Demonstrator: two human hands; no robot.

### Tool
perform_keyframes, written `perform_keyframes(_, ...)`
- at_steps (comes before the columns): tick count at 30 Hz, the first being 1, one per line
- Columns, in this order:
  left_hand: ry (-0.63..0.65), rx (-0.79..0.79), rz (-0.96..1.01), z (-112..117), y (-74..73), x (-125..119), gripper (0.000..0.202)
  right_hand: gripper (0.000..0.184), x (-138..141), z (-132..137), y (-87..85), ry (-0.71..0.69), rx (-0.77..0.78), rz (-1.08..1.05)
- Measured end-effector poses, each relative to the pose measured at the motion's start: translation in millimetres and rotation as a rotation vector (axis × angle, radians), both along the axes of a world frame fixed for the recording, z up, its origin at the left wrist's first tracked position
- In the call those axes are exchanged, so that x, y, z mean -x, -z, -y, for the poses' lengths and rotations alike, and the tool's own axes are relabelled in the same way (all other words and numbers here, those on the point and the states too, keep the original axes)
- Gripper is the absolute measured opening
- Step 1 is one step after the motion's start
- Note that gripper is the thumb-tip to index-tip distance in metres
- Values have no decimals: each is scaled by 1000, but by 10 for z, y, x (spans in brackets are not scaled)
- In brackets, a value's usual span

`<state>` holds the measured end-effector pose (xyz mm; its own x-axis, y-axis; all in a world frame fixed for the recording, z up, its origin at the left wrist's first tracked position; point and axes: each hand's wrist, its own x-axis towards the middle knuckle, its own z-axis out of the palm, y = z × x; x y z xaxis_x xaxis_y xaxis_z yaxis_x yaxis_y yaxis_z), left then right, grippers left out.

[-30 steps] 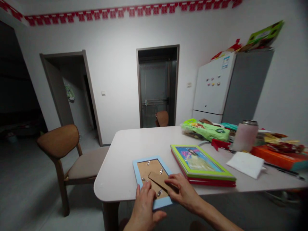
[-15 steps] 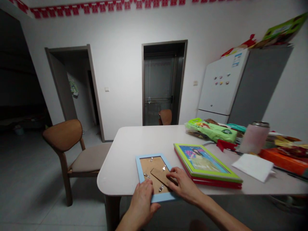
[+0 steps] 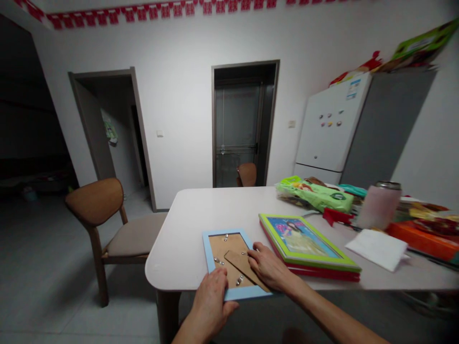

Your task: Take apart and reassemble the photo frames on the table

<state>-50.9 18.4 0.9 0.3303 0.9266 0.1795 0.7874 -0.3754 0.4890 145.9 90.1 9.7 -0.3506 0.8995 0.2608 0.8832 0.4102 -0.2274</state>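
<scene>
A light blue picture frame [image 3: 207, 248] lies back up on the table, near its front edge. Its brown backing board [image 3: 229, 241] carries a slanting stand leg [image 3: 244, 268] and several metal clips [image 3: 219, 261]. My left hand [image 3: 211, 298] grips the lower left edge, fingers on top and thumb at the near side. Across the right edge bends my right hand [image 3: 268, 267], its curled fingertips at the right-hand clip, which they partly cover. Beside it rests a green picture frame [image 3: 308, 239] with a picture of a figure in a yellow dress, stacked on red frames [image 3: 322, 273].
Farther right are a folded white paper [image 3: 378, 248], a pink bottle [image 3: 380, 205], an orange box [image 3: 423, 241] and a green packet [image 3: 315, 193]. A wooden chair [image 3: 96, 203] stands left of the white table [image 3: 172, 253]. A refrigerator [image 3: 328, 138] is behind, right.
My right hand has shifted slightly up and right, from the stand leg to the right-hand clip, uncovering the leg's lower end. My left hand and the blue frame stay put.
</scene>
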Motion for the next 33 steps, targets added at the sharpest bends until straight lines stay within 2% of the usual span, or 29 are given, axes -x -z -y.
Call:
perform_keyframes(2, 9, -17, 17, -10, 20, 24, 62, 28, 38, 113, -59, -34, -38, 12)
perform_keyframes(6, 43, -41, 50, -32, 53, 81, 62, 25, 161, 396, -155, -274, -40, -15)
perform_keyframes(8, 50, -52, 62, -37, 56, 106, 60, 25, 203, 497, -172, -351, -8, -34)
perform_keyframes(15, 59, -39, 55, -49, 83, 155, 57, 27, 128, 586, -193, -416, 37, -34)
perform_keyframes(18, 66, -31, 82, -47, 107, 176, 57, 29, 151, 549, -200, -421, 39, -43)
perform_keyframes(22, 76, -23, 102, -18, 55, 180, 57, 32, 405, 331, -157, -333, 19, -95)
perform_keyframes(27, 98, -35, 113, 23, -50, 171, 33, 23, 748, 62, -102, -275, 21, -10)
perform_keyframes(29, 110, -35, 127, 21, -54, 176, 30, 23, 791, 39, -79, -289, 37, -1)
perform_keyframes(33, 119, -52, 165, 4, 4, 199, 39, 24, 771, 46, -18, -299, 25, -26)
